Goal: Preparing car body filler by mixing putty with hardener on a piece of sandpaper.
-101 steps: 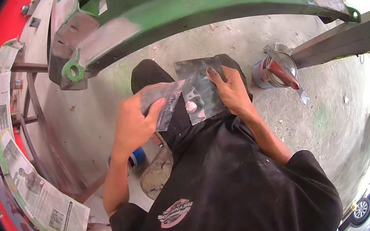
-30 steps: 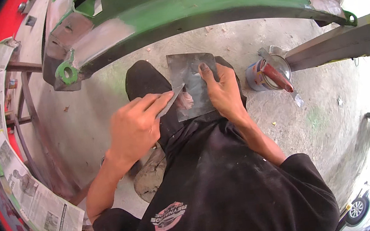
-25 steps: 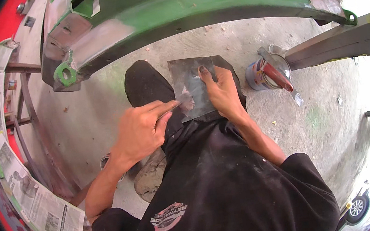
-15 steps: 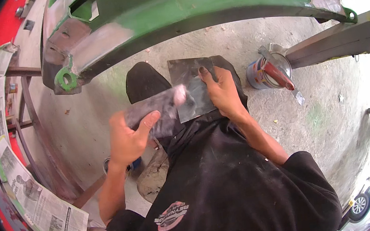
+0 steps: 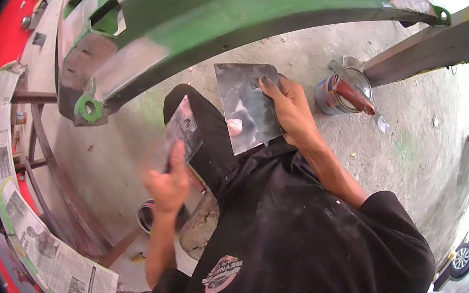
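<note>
My left hand (image 5: 167, 181) is closed on a flat, dark putty spreader (image 5: 185, 130), its surface smeared with pale pink. Motion blurs both the hand and the near part of the spreader. Over my lap, my right hand (image 5: 294, 110) grips a dark rectangular mixing plate (image 5: 242, 78) by its right side, thumb on top and the other fingers mostly hidden beneath. A dollop of pale pink body filler (image 5: 234, 127) lies toward the plate's lower left, with thin whitish smears around it. Spreader and plate are apart.
Ahead stands a green metal vehicle part (image 5: 299, 9) with pinkish patches. To the right are a tin can (image 5: 331, 96) with a red-handled scraper across its lid, and a grey beam (image 5: 428, 52). Newspaper masking (image 5: 54, 250) lines a red panel at left; an open can (image 5: 146, 217) sits below my left hand.
My left hand has drawn the spreader left and away from the plate. The pink filler, before at the spreader's end, now lies on the plate. The plate has tilted slightly.
</note>
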A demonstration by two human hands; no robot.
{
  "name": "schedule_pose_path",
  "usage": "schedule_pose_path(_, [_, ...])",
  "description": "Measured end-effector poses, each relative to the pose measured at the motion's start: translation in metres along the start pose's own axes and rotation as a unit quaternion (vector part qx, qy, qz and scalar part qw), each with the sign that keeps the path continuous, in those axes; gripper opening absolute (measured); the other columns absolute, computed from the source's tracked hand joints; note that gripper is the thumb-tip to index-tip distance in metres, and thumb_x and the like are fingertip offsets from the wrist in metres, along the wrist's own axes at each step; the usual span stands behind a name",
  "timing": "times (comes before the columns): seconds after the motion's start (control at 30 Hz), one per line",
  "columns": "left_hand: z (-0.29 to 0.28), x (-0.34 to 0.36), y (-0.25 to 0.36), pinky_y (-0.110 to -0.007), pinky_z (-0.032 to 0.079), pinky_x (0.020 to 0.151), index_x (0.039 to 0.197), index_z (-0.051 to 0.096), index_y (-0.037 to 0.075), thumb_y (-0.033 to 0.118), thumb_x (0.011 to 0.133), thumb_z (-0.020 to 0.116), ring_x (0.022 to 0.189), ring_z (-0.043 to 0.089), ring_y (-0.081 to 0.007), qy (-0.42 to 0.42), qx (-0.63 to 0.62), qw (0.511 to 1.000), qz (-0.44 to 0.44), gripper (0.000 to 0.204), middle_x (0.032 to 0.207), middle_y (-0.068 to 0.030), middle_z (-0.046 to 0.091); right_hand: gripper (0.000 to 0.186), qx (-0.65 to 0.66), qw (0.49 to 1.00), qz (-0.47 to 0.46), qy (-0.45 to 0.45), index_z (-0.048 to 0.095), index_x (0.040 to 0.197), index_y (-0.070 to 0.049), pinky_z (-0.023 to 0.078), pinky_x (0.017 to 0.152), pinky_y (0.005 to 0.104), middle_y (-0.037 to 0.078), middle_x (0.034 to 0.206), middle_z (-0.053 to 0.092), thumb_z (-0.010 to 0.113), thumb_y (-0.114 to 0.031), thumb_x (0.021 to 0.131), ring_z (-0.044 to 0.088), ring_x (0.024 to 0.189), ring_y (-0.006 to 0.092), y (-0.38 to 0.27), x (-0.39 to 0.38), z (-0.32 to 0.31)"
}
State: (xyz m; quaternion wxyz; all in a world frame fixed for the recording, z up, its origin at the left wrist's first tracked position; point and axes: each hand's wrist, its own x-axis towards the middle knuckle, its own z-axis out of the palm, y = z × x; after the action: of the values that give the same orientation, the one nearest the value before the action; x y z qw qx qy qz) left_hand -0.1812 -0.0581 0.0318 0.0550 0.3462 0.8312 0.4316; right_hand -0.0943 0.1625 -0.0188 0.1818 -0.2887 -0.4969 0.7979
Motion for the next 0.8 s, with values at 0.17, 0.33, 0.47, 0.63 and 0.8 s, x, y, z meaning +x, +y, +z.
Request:
schedule_pose_path(0.17, [-0.03,0.044,0.042,-0.035,0.054,0.073,0.106,0.067,-0.003,-0.001,0.083,0.064,0.085,0.068,-0.0345,-0.151,0.075,0.982,0.09,0.024,0.101,-0.0156,0.069,0.033,-0.133,0.988,-0.063,-0.038,0.059,0.087,0.006,0.039,0.063,0.0283,0.001,0.074,0.057,0.054,-0.024,0.099,0.044,0.074,0.0076,0.009,-0.007,0.002])
schedule_pose_path(0.33, [-0.008,0.043,0.033,-0.036,0.053,0.067,0.099,0.07,0.0,0.002,0.084,0.065,0.077,0.068,-0.031,-0.183,0.176,0.957,0.141,0.016,0.09,-0.0135,0.069,0.033,-0.236,0.965,-0.104,-0.051,0.058,0.084,0.006,0.039,0.06,0.0314,0.004,0.067,0.052,0.054,-0.023,0.098,0.042,0.069,0.0101,0.017,-0.01,0.002])
schedule_pose_path(0.47, [0.004,0.026,0.028,-0.038,0.051,0.06,0.096,0.07,0.0,0.002,0.084,0.063,0.067,0.064,-0.0332,-0.249,0.115,0.955,0.114,0.014,0.082,-0.013,0.068,0.036,-0.183,0.981,-0.032,-0.055,0.056,0.08,0.007,0.037,0.057,0.0334,0.003,0.063,0.048,0.054,-0.024,0.097,0.041,0.065,0.0106,0.047,0.002,-0.011])
schedule_pose_path(0.63, [0.016,0.017,0.021,-0.034,0.047,0.055,0.096,0.069,-0.001,0.006,0.084,0.065,0.058,0.06,-0.0301,-0.3,0.083,0.95,-0.021,0.014,0.078,-0.0166,0.067,0.03,-0.229,0.967,0.09,-0.069,0.062,0.085,0.005,0.035,0.058,0.0309,-0.002,0.072,0.054,0.057,-0.022,0.097,0.042,0.067,0.0091,0.059,0.011,-0.015])
schedule_pose_path(0.8, [0.03,0.006,-0.014,-0.035,0.046,0.058,0.099,0.067,-0.002,0.011,0.085,0.066,0.061,0.063,-0.0196,-0.292,-0.031,0.949,-0.113,0.019,0.074,-0.016,0.065,0.032,-0.302,0.949,0.081,-0.036,0.061,0.08,0.007,0.033,0.055,0.0328,0.0,0.066,0.052,0.056,-0.02,0.096,0.042,0.063,0.0095,0.067,0.009,-0.009])
